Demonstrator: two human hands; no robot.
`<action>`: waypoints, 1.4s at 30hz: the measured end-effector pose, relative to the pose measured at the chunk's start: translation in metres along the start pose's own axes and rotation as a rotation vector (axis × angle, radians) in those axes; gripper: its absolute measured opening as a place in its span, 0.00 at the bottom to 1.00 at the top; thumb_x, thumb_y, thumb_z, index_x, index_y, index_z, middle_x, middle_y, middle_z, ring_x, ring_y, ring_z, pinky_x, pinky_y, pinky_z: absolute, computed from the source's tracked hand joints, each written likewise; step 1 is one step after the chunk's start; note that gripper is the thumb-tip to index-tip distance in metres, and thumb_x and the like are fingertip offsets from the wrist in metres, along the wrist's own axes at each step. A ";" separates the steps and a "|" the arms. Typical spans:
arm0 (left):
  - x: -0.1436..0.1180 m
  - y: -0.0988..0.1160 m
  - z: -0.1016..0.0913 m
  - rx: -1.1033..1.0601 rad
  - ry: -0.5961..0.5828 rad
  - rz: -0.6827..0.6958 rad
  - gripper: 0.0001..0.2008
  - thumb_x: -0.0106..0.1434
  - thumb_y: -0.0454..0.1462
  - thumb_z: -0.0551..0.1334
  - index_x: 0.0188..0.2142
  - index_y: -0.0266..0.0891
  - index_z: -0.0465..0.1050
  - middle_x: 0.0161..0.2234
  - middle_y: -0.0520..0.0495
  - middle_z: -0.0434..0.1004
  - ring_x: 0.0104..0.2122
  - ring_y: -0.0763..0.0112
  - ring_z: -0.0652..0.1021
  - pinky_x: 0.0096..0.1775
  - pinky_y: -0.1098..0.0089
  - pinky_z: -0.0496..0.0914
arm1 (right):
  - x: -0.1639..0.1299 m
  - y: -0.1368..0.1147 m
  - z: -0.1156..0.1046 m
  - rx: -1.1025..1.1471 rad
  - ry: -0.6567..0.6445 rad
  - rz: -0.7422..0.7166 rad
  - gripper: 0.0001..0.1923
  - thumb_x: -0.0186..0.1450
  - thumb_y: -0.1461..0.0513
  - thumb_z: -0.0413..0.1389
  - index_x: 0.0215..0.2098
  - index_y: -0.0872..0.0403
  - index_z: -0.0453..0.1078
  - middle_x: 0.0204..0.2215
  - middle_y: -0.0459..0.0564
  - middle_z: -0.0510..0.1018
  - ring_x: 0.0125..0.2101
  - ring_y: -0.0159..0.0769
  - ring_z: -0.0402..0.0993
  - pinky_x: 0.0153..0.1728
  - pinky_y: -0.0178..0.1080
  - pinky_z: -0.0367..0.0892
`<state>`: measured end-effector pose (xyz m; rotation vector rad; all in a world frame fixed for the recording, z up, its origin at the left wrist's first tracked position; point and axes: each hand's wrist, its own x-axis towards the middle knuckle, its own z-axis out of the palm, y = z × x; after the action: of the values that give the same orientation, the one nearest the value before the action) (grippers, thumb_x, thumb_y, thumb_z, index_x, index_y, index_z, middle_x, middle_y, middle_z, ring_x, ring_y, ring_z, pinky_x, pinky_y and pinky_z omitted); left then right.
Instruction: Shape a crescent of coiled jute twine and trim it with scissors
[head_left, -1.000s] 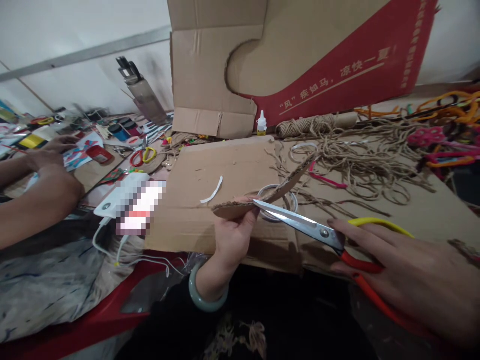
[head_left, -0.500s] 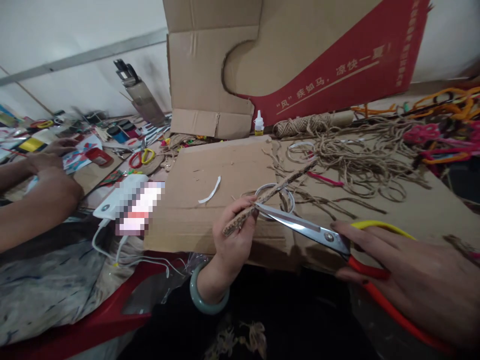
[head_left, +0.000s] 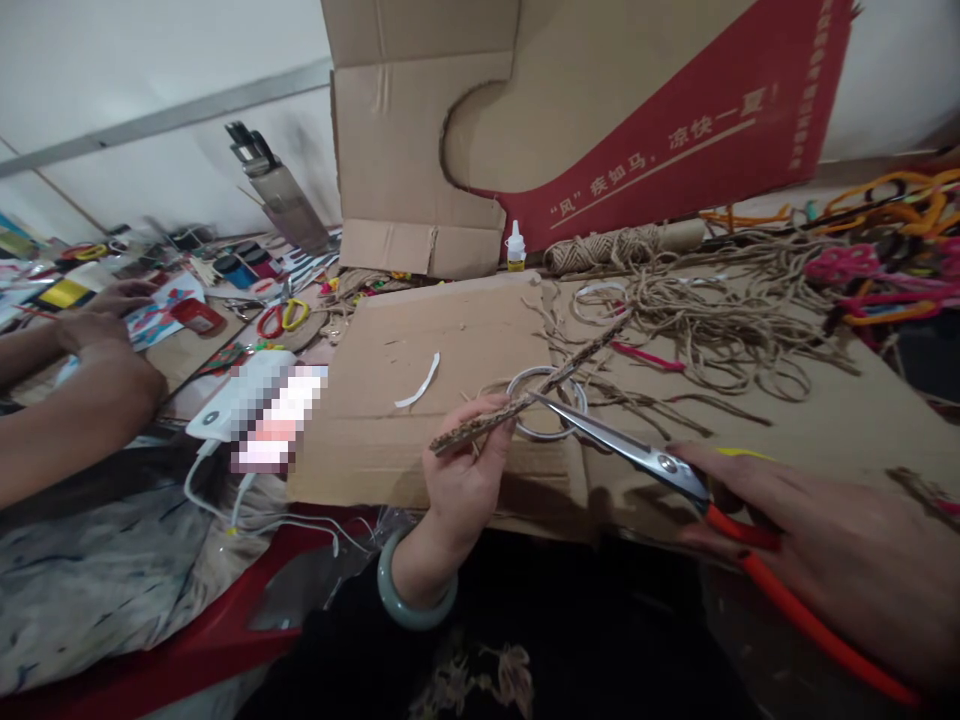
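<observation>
Nearest, the right hand (head_left: 832, 560) is clamped around the red-and-yellow handles of the scissors (head_left: 660, 465), blades meeting at the cardboard piece (head_left: 525, 395). Just left, the left hand (head_left: 461, 475), a jade bangle (head_left: 412, 595) on its wrist, pinches that cardboard piece edge-on above a flat cardboard sheet (head_left: 442, 390). Farther right lies tangled jute twine (head_left: 705, 310); a glue bottle (head_left: 515, 247) stands before the upright carton (head_left: 570, 120). At far left, another person's hands (head_left: 97, 330) rest.
</observation>
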<state>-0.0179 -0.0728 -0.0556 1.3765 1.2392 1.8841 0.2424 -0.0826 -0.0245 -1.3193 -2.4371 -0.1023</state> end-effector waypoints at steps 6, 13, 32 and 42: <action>-0.003 -0.004 -0.002 -0.017 -0.029 -0.042 0.07 0.59 0.32 0.64 0.38 0.41 0.75 0.40 0.48 0.81 0.43 0.69 0.79 0.48 0.65 0.74 | 0.004 -0.005 -0.003 -0.100 -0.003 -0.126 0.22 0.66 0.45 0.42 0.47 0.48 0.65 0.23 0.49 0.78 0.13 0.42 0.68 0.11 0.42 0.60; -0.002 -0.006 -0.006 -0.006 -0.092 0.109 0.12 0.58 0.27 0.63 0.41 0.41 0.73 0.44 0.47 0.79 0.47 0.67 0.78 0.52 0.60 0.72 | 0.003 -0.006 0.002 0.039 -0.058 -0.106 0.24 0.63 0.44 0.49 0.48 0.49 0.69 0.22 0.47 0.78 0.15 0.39 0.70 0.13 0.39 0.60; 0.003 -0.010 -0.003 -0.112 0.023 -0.147 0.05 0.57 0.35 0.66 0.35 0.39 0.76 0.35 0.49 0.81 0.38 0.72 0.80 0.44 0.71 0.75 | 0.007 0.001 -0.003 -0.076 0.007 -0.088 0.26 0.67 0.43 0.39 0.48 0.50 0.65 0.29 0.50 0.81 0.21 0.39 0.77 0.17 0.38 0.69; 0.002 -0.009 -0.009 -0.081 0.057 -0.164 0.08 0.57 0.40 0.66 0.34 0.38 0.76 0.34 0.48 0.80 0.38 0.70 0.80 0.46 0.67 0.74 | -0.003 0.026 0.000 -0.190 -0.135 0.087 0.25 0.60 0.44 0.50 0.53 0.40 0.63 0.38 0.49 0.82 0.25 0.47 0.78 0.19 0.44 0.67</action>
<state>-0.0277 -0.0703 -0.0628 1.1507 1.2493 1.8497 0.2652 -0.0699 -0.0287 -1.5589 -2.5282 -0.2337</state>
